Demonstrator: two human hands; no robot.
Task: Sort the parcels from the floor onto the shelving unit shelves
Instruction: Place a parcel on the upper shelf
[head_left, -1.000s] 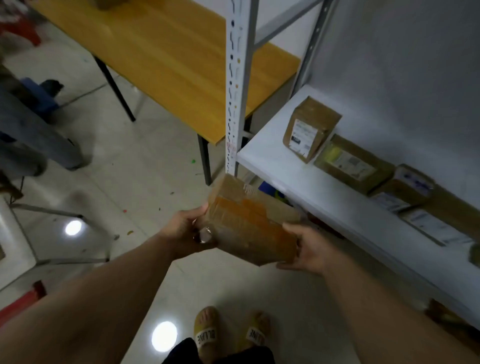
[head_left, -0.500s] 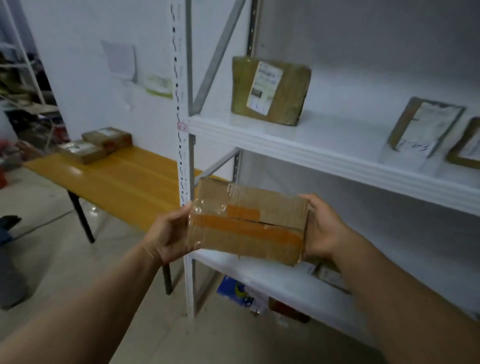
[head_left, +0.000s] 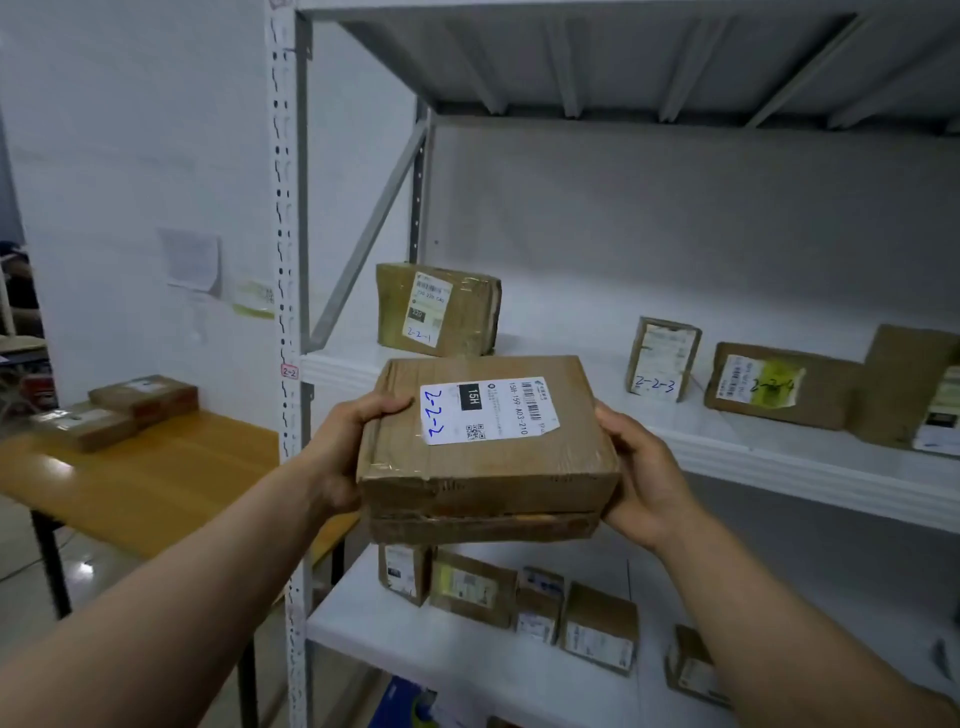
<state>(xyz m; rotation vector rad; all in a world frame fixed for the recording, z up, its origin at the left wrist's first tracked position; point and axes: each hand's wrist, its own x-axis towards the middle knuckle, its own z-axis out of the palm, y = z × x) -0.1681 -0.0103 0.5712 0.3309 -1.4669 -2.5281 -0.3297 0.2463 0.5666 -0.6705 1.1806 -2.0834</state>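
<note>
A brown cardboard parcel (head_left: 488, 467) is held level in front of the shelving unit, its white label marked "2-2-2" facing up. My left hand (head_left: 345, 449) grips its left side and my right hand (head_left: 647, 478) grips its right side. Just behind it runs the white middle shelf (head_left: 779, 457), tagged "2-2" on the post. On that shelf stand a parcel marked "2-2-1" (head_left: 439, 309) at the left, a small one marked "2-2-3" (head_left: 662, 358), and a flat one marked "2-2-4" (head_left: 779, 384). An open gap lies between the first two.
The lower shelf (head_left: 415, 644) carries several small parcels. A grey perforated upright (head_left: 288, 312) stands at the unit's left edge. Left of it is a yellow wooden table (head_left: 156, 478) with two parcels (head_left: 119, 410). Another shelf's underside (head_left: 623, 57) is overhead.
My view has risen from the floor to the middle shelf. Both hands lifted the parcel and turned it so its labelled face points up.
</note>
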